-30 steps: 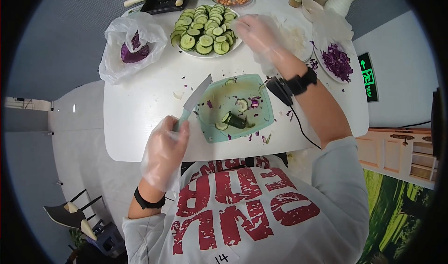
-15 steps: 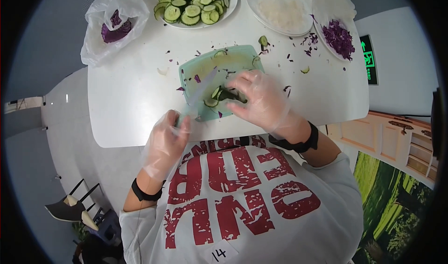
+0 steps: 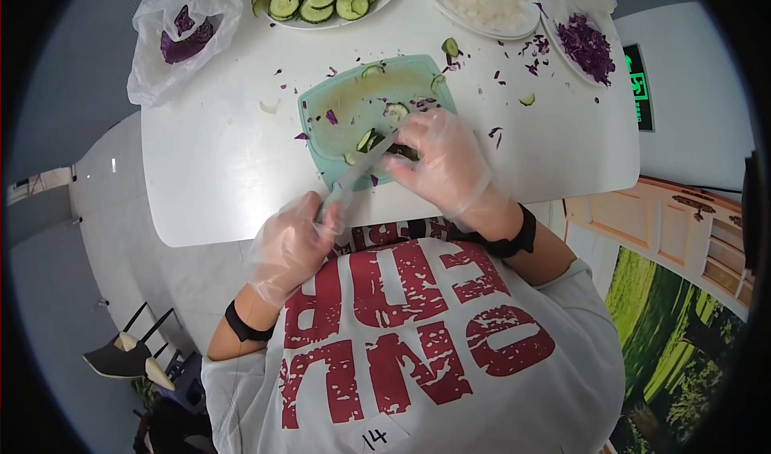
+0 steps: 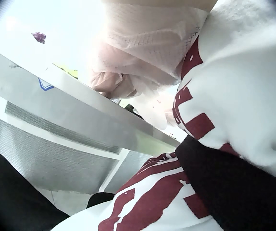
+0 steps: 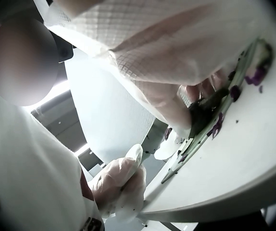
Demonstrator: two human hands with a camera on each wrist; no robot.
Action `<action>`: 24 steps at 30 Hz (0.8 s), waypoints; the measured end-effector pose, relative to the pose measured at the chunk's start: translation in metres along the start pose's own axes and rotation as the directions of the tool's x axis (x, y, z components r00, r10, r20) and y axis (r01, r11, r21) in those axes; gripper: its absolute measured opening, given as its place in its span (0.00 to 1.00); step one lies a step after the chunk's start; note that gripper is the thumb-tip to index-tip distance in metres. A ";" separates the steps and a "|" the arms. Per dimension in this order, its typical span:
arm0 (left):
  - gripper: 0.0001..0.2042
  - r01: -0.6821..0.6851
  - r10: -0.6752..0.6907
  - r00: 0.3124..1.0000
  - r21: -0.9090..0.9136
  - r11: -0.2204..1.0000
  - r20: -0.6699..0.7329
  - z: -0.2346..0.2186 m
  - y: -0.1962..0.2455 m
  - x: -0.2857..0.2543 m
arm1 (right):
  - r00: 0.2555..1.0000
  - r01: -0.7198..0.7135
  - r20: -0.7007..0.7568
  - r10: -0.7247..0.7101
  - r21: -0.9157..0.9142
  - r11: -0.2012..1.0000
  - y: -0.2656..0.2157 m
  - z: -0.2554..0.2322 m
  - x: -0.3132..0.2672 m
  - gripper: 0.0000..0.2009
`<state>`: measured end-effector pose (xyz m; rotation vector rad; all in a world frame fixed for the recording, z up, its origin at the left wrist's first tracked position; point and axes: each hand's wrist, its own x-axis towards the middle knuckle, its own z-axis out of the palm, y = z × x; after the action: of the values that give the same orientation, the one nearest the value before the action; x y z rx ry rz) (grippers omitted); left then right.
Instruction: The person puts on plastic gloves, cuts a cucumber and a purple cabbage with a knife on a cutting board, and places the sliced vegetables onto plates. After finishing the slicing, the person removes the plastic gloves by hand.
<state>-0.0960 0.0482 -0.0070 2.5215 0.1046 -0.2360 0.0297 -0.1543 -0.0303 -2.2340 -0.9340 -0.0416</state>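
In the head view, my gloved left hand [image 3: 293, 241] grips the handle of a kitchen knife [image 3: 366, 165]. Its blade angles up and to the right, overlapping the cut end of a short cucumber piece [image 3: 369, 140]. That piece lies on a pale green cutting board [image 3: 321, 117], and my gloved right hand [image 3: 451, 165] holds it from the right with fingers and thumb. Seen from the right wrist, the dark-skinned cucumber [image 5: 203, 114] sits under the right fingers, low on the board. A loose cucumber slice [image 3: 397, 111] lies just beyond the blade.
Behind the board stands a plate of cucumber slices [image 3: 317, 0]. Plates of pale shreds [image 3: 482, 4] and shredded purple cabbage [image 3: 585, 48] are at back right. A plastic bag [image 3: 148, 77] with purple cabbage sits at back left. Cabbage scraps [image 3: 495, 137] dot the table.
My right hand has come back from beside the slice plate to the board and taken hold of the cucumber piece. My left hand has brought the knife blade rightward to it.
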 end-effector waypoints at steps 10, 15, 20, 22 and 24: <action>0.17 0.111 -0.105 0.991 0.082 0.990 -0.078 0.000 -0.006 0.004 | 0.998 -0.064 0.021 0.064 -0.013 0.998 0.001 0.000 -0.003 0.13; 0.18 0.081 -0.081 0.997 0.030 0.996 -0.012 -0.005 -0.003 0.000 | 0.999 -0.022 -0.044 0.021 -0.027 0.999 0.002 0.002 -0.003 0.11; 0.18 0.066 -0.066 0.996 0.005 0.998 0.057 0.000 0.000 -0.001 | 0.999 -0.030 -0.031 0.030 -0.008 1.000 0.001 0.000 -0.002 0.11; 0.18 0.061 -0.061 0.997 -0.007 0.998 0.048 0.001 0.000 0.000 | 0.999 -0.028 -0.040 0.028 0.004 1.000 0.001 -0.001 -0.003 0.11; 0.18 0.053 -0.054 0.997 0.011 0.999 0.046 0.001 0.001 0.000 | 0.999 -0.042 -0.028 0.042 -0.016 0.999 0.000 0.000 -0.003 0.11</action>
<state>-0.0962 0.0464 -0.0073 2.5229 0.1528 -0.3173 0.0274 -0.1565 -0.0309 -2.2623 -0.8741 -0.0617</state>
